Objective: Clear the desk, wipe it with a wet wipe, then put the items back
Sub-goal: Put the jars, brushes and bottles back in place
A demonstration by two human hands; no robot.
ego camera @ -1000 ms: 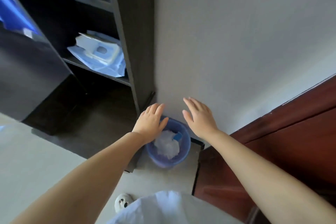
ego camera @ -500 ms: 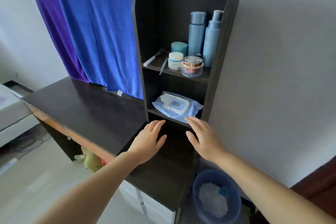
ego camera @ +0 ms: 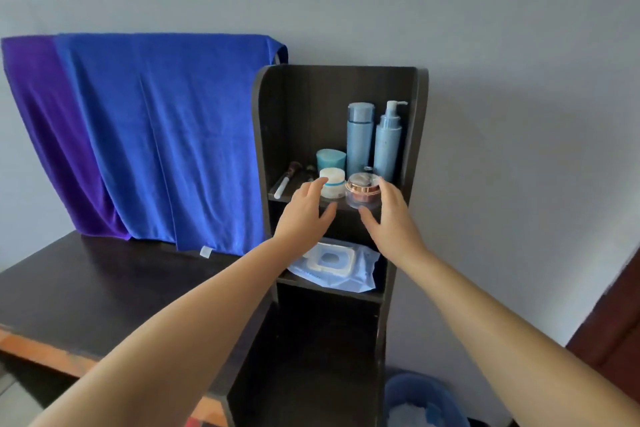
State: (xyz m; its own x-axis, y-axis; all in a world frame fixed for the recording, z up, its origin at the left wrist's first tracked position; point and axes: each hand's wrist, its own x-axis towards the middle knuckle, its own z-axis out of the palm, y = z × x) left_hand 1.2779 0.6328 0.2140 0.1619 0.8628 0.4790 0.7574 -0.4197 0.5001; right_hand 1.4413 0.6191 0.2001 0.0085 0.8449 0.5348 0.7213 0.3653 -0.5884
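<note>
Right hand seemingly touches gold-rimmed jar.

I see two jars on the shelf, between my fingers. Two bottles stand behind them. The wipes pack lies below my fingers, the worktop to their left.

Soft, cool daylight is filling the room evenly, with no hard glare. The pale wall is shading gradually darker toward the top left. The inside of the dark shelf unit is sitting in shadow, and the counter is giving off only a dull sheen. The wide lens is bending straight edges near the borders, and the forearms and the blue bin at the bottom are looking smeared.
</note>
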